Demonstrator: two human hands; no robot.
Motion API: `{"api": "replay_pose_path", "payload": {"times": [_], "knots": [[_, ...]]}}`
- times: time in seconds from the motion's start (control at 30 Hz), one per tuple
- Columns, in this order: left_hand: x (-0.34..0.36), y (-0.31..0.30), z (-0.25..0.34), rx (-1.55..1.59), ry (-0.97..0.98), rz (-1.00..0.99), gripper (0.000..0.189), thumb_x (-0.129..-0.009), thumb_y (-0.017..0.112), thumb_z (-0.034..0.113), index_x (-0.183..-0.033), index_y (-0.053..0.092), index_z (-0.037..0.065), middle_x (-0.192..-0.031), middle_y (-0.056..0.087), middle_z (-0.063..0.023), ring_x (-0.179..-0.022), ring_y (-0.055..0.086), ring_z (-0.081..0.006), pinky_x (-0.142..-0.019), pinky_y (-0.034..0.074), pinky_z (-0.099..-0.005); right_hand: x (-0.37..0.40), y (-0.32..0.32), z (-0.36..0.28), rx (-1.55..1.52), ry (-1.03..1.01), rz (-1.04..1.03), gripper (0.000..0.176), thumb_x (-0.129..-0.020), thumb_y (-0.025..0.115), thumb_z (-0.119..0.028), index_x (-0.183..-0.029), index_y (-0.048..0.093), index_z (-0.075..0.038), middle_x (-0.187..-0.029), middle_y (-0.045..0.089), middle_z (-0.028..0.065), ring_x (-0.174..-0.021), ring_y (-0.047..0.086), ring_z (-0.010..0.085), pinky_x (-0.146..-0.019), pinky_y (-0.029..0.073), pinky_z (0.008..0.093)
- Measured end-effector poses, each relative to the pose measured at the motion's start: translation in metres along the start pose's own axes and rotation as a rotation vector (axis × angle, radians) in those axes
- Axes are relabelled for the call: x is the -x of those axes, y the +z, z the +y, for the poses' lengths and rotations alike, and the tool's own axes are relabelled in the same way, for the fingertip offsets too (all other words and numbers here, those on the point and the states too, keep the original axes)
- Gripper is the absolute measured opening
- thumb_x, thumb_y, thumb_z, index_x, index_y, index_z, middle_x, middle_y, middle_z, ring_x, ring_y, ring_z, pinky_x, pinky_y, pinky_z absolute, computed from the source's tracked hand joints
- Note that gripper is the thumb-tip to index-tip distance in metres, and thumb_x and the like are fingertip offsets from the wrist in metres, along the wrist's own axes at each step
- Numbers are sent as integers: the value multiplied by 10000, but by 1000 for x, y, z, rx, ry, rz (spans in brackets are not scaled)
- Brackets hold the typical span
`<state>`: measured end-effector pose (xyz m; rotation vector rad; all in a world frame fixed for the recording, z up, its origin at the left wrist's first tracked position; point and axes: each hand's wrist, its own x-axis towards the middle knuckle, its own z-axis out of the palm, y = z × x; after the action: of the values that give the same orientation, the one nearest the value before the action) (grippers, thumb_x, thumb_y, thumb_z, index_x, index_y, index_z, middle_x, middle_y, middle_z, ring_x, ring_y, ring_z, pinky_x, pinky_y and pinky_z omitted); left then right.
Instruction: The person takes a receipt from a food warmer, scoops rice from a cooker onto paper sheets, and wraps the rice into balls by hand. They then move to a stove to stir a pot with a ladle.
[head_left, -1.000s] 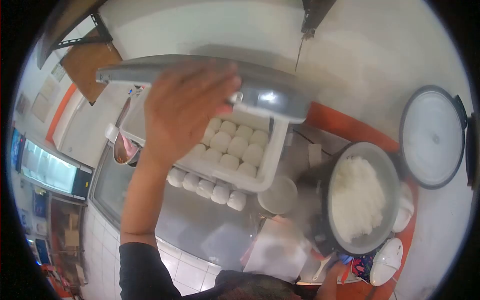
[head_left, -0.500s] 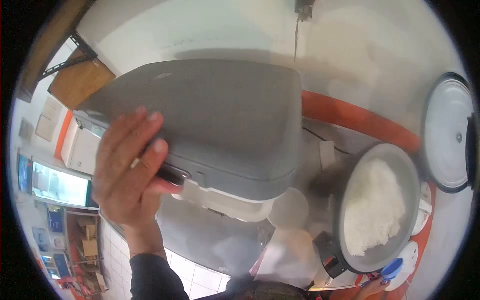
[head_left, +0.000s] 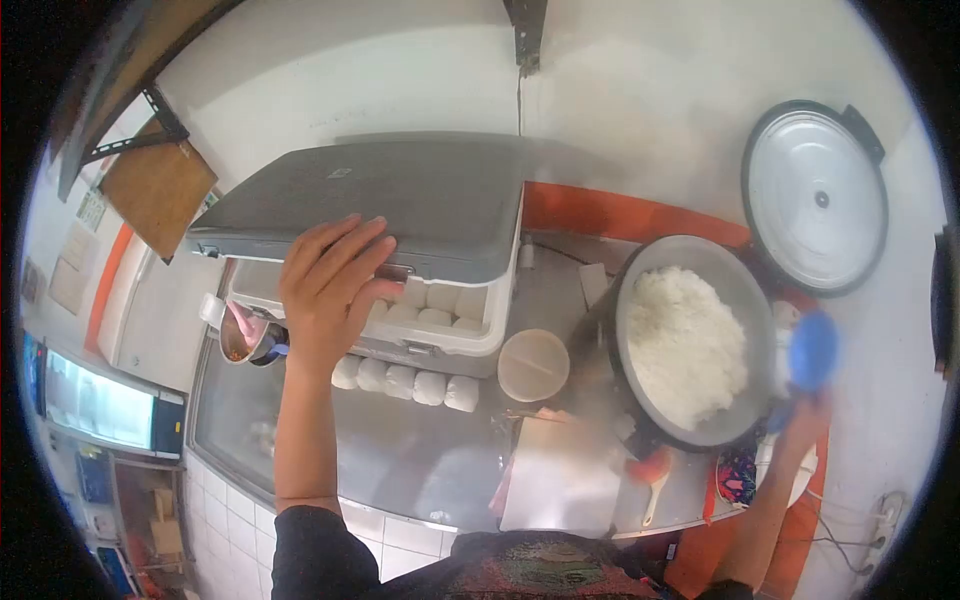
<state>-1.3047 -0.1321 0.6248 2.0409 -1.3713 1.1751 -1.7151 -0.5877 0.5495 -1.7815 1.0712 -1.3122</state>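
Observation:
My left hand (head_left: 335,270) grips the front edge of the grey cooler lid (head_left: 400,195), fingers over the top and thumb at the rim. The lid is tilted partly up from the white cooler box (head_left: 465,340). Rounded white wrapped bundles (head_left: 435,298) fill the inside, and a row of similar white bundles (head_left: 400,383) lies along the front. At the right, my right hand (head_left: 803,425) is closed on a blue scoop (head_left: 813,350), both smeared by motion. The scoop is beside a large pot of white rice (head_left: 685,345), whose rim stands uncovered.
A round translucent container (head_left: 533,366) and white paper sheets (head_left: 562,475) lie on the metal table (head_left: 440,470). A red-and-cream spoon (head_left: 654,480) is near the pot. The pot lid (head_left: 815,200) leans on the wall. Cups (head_left: 248,340) stand left of the cooler.
The cooler lid has lifted, or come into view as lifted, showing the bundles inside. My right hand has risen with the blue scoop toward the pot's right side. The view has shifted.

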Motion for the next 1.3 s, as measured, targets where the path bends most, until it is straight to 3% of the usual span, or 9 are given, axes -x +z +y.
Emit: {"api": "replay_pose_path", "payload": {"times": [0.07,0.17,0.27,0.5,0.63,0.83,1.0,1.13,1.3], "knots": [[1,-4,4,32,-24,1,365,-684,789,285,-991,745,93,-1097,726,-36,-1069,636,-289,-865,506,-428,9,25,-42,-8,-31,-133,444,-882,569,57,-1326,578,44,-1134,671,104,-947,654,166,-785,547,294],[10,-3,10,38,-51,14,356,-677,801,258,-989,742,97,-1110,721,-33,-1086,626,-295,-891,496,-447,13,41,-36,-84,-77,-194,501,-870,573,93,-1367,528,59,-1186,650,114,-994,666,193,-813,575,309],[27,2,18,20,-72,21,360,-681,803,256,-996,739,94,-1131,715,-34,-1101,622,-302,-924,487,-468,39,57,-61,-115,76,-278,539,-860,590,108,-1387,478,86,-1223,628,140,-1001,662,196,-809,586,312],[47,5,34,29,-150,13,366,-742,779,255,-1069,733,96,-1199,702,-62,-1189,605,-291,-1035,436,-481,52,66,-42,-292,12,-353,558,-855,623,56,-1394,477,76,-1157,653,141,-901,677,191,-750,576,304],[81,13,47,-32,-193,-70,426,-740,795,216,-1140,702,102,-1259,665,-47,-1208,583,-298,-1071,398,-488,30,53,-41,-4,2,-301,584,-810,615,27,-1383,509,65,-1041,687,129,-811,654,138,-681,547,287],[118,28,96,14,-461,58,502,-771,775,139,-1251,632,105,-1314,568,-120,-1204,533,-350,-1060,372,-506,-14,58,1,468,-348,-294,391,-801,628,-40,-1190,636,9,-995,684,249,-941,650,428,-849,519,463],[135,64,193,319,-399,-21,486,-790,719,112,-1250,582,33,-1232,601,-195,-1217,502,-389,-1038,384,-500,-43,91,24,785,-351,-302,185,-830,591,-58,-984,664,12,-979,683,251,-944,656,429,-834,528,488],[119,87,276,813,-506,-286,693,-817,726,143,-1433,443,1,-1377,520,-239,-1290,480,-430,-1122,343,-477,-28,118,25,919,-404,-449,163,-843,591,-81,-932,694,8,-974,699,233,-901,694,401,-792,557,475],[124,110,311,768,-524,-244,842,-846,745,239,-1526,310,0,-1550,346,-260,-1340,450,-448,-1099,372,-476,9,109,-12,977,-379,-703,183,-841,609,-107,-943,712,5,-953,704,233,-901,698,389,-800,556,474]]}}
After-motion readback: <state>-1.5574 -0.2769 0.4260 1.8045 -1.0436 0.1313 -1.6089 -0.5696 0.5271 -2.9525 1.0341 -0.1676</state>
